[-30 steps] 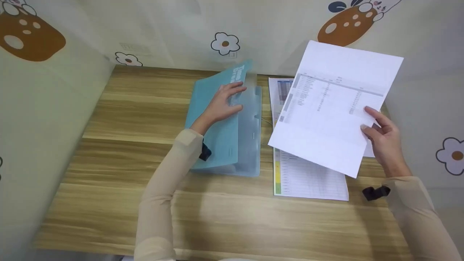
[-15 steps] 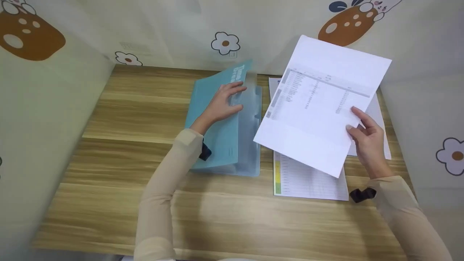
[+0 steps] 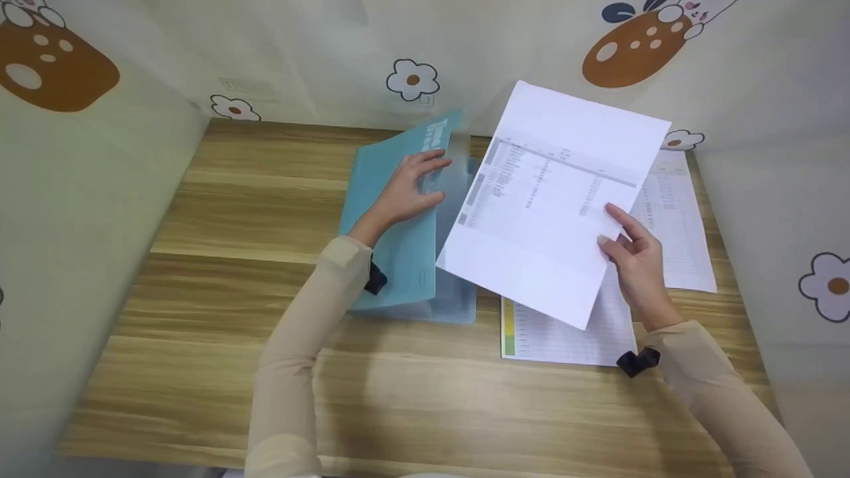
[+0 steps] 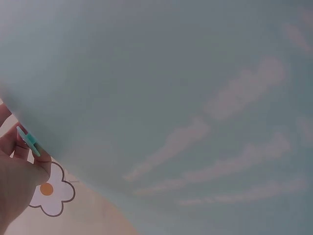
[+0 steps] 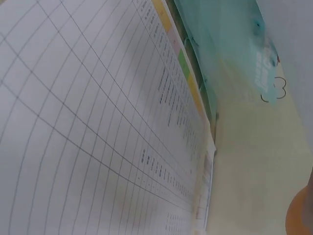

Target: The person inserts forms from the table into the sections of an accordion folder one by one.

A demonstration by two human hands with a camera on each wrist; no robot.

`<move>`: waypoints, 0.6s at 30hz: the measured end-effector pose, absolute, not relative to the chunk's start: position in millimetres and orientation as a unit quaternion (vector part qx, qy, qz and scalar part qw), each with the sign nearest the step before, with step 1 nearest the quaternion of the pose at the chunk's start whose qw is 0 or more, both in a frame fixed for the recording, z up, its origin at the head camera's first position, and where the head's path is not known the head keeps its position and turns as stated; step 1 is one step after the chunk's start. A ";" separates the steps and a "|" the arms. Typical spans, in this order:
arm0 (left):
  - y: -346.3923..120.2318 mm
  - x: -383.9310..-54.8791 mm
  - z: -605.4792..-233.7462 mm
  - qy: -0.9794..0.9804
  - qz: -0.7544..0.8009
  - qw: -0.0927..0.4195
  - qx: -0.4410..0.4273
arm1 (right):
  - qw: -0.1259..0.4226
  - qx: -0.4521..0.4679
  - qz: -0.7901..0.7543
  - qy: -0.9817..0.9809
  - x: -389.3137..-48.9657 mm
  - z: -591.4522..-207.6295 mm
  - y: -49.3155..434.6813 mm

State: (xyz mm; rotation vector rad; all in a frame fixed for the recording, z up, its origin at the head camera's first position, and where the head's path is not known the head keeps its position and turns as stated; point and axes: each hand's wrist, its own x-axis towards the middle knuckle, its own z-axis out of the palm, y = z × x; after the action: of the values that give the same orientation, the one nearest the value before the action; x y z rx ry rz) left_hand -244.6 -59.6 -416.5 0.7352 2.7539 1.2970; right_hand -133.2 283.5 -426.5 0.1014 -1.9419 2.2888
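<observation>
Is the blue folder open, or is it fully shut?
The folder is partly open: its cover is lifted along the free edge, and a translucent layer shows beneath.

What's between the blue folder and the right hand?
Head view: the printed sheet the right hand pinches, above other papers; its left corner overlaps the blue folder.

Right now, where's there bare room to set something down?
Free: tabletop left of the blue folder, out toward the left wall; also the front strip between left sleeve and right sleeve. Crowded: right side, where the held sheet overhangs the folder and a colour-edged sheet, with another sheet near the right wall.
</observation>
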 end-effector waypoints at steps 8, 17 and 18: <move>-58.6 -244.4 -415.9 0.877 0.423 0.008 0.227 | 0.046 0.041 0.739 -0.671 -133.7 -436.4 268.2; -58.2 -244.7 -416.4 0.878 0.425 0.012 0.217 | 0.006 0.046 0.735 -0.677 -134.8 -444.5 254.7; -58.1 -244.6 -416.5 0.879 0.426 0.013 0.216 | 0.002 0.047 0.732 -0.679 -135.2 -445.2 253.5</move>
State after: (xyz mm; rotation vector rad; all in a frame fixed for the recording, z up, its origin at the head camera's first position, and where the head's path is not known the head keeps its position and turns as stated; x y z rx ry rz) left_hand -244.6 -58.1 -416.5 0.6724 2.7376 1.3257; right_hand -135.2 253.5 -445.2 0.1469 -2.1304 2.2977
